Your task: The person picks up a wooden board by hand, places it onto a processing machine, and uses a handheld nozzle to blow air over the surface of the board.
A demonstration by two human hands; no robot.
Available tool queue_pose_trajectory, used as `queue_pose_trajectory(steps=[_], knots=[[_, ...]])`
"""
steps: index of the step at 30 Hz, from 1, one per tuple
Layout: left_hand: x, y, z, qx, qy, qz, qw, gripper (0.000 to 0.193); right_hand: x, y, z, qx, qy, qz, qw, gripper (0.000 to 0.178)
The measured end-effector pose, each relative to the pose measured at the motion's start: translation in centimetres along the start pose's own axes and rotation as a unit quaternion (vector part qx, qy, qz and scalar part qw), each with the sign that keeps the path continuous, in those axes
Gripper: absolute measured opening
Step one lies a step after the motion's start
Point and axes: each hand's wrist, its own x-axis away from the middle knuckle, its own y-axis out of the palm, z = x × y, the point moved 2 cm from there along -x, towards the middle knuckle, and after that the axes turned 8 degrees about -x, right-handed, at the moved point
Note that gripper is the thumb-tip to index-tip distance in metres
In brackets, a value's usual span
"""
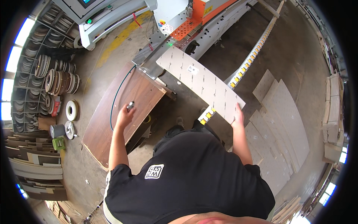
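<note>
A long pale board [203,84] with small dark printed marks and a white label slants from the machine towards me. Its near right end is in the grip of my right hand [238,115], closed around the edge. The far left end lies by the orange part of the machine. My left hand [125,115], over a brown wood-grain table [108,108], is closed on a small silver metal-ended tool [130,105], mostly hidden by the fingers. From the machine side a thin green hose [118,91] curves across the table to my left wrist, where it goes out of sight.
An edge-processing machine [186,30] with orange guards stands ahead. A support rail with yellow rollers [253,52] runs off to the far right. Pale boards [281,127] lie on the floor at right. Edging rolls [61,82] and stacked panels [37,168] fill the left side.
</note>
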Motion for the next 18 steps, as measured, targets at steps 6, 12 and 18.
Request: queue_pose_trajectory(steps=[6,12,18], knots=[[8.1,7.1,6.0,-0.358,0.191,-0.239,0.882,0.037,-3.5,0.4,0.0,0.268,-0.084,0.084,0.956,0.056],[8.3,7.0,4.4,-0.249,0.05,-0.06,0.965,0.038,-3.2,2.5,-2.9,0.676,-0.297,0.163,0.654,0.09],[5.8,5.6,4.6,-0.223,0.013,0.046,0.974,0.036,-4.1,15.4,-0.9,0.825,-0.332,-0.112,0.443,0.113]])
